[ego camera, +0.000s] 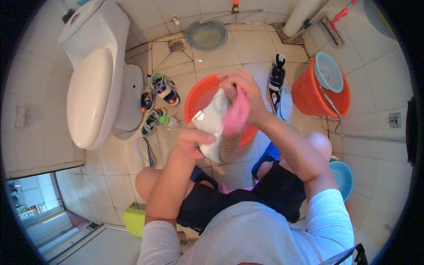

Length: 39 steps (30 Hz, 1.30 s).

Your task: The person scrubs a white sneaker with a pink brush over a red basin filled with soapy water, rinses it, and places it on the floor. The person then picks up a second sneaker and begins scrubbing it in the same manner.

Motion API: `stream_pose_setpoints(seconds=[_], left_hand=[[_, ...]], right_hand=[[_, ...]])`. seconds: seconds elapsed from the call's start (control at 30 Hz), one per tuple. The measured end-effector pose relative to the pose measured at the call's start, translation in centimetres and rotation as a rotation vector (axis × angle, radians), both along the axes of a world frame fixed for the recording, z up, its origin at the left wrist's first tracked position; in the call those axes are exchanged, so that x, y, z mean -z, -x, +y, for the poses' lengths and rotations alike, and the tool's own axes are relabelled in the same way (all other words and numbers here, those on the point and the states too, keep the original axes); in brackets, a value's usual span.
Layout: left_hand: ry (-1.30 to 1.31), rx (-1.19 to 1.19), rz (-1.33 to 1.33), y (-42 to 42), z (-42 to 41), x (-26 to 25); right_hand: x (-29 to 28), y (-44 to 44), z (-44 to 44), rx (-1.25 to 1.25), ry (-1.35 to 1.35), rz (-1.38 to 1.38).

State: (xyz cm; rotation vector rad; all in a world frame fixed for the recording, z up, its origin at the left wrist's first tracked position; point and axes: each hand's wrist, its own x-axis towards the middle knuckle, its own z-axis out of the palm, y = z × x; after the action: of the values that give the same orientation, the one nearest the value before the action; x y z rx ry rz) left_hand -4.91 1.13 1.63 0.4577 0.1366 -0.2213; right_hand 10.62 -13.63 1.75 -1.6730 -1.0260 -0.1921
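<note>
My left hand [192,142] grips a white mesh shoe [213,116] near its lower end, with the thumb on the upper. The shoe is tilted above a red-orange basin [197,96], and its brownish textured sole [230,147] faces right. In my right hand [243,87] is a pink scrubbing brush or cloth [237,114], motion-blurred and against the sole's edge. I cannot tell which of the two it is. Both hands and the shoe hide much of the basin's inside.
Several wet-looking sneakers [164,87] and a green-capped bottle [169,121] stand left, beside the toilet [91,99]. A black-and-white shoe [276,81] lies right, near an orange bucket [304,89] holding a light-blue basin [329,72]. A grey basin [206,34] sits by the far wall.
</note>
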Motion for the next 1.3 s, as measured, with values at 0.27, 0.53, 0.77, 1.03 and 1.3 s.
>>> stream_pose_setpoints(seconds=[0.27, 0.53, 0.77, 1.03, 1.3], left_hand=[[0.011, 0.068, -0.056, -0.2, 0.2, 2.1], [-1.211, 0.258, -0.003, -1.4, -1.2, -0.2], [-1.815, 0.068, -0.465, -1.5, -1.4, 2.1], [-1.493, 0.124, -0.090, -0.3, -1.5, -1.0], [-0.959, 0.019, 0.129, 0.6, -1.4, -0.9]], right_hand=[[1.0, -0.7, -0.1, -0.119, 0.112, 0.069], [1.8, 1.0, -0.3, 0.107, -0.063, 0.450], [0.9, 0.4, -2.0, -0.315, -0.362, 1.318], [0.5, -0.1, -2.4, -0.343, -0.330, 1.338], [0.4, 1.6, -0.9, -0.170, -0.260, 0.966]])
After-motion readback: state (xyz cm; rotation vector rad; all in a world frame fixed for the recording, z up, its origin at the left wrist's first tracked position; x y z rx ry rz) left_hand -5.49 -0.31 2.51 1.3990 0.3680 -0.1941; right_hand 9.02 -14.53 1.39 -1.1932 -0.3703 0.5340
